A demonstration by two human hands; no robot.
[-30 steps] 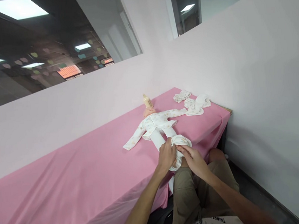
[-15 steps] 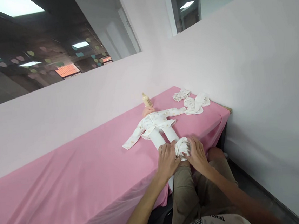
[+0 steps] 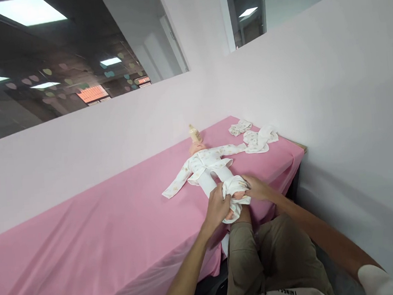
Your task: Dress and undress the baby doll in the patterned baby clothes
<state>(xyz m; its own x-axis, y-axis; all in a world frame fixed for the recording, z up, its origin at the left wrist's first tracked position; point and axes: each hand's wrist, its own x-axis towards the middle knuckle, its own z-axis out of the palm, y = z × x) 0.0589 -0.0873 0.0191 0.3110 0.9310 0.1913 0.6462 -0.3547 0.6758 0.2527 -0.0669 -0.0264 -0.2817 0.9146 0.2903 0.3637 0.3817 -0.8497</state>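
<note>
A doll lies on its back on a pink-covered table, in a white patterned top with its sleeves spread. White leggings run from its waist toward me, partly covered by my hands. Over my knee, at the near table edge, I hold a small white cloth garment, bunched up, with pinkish-orange patches showing in it. My left hand is closed on its left side. At its right edge my right hand grips the cloth, fingers partly hidden.
A bottle with pale contents stands behind the doll's head. Folded white patterned cloth and a loose crumpled one lie at the table's right end. White walls with windows enclose the corner.
My hands have spread the bunched white garment wider, and pinkish-orange patches now show in it. My left hand has curled round its edge. The doll has stayed in place.
</note>
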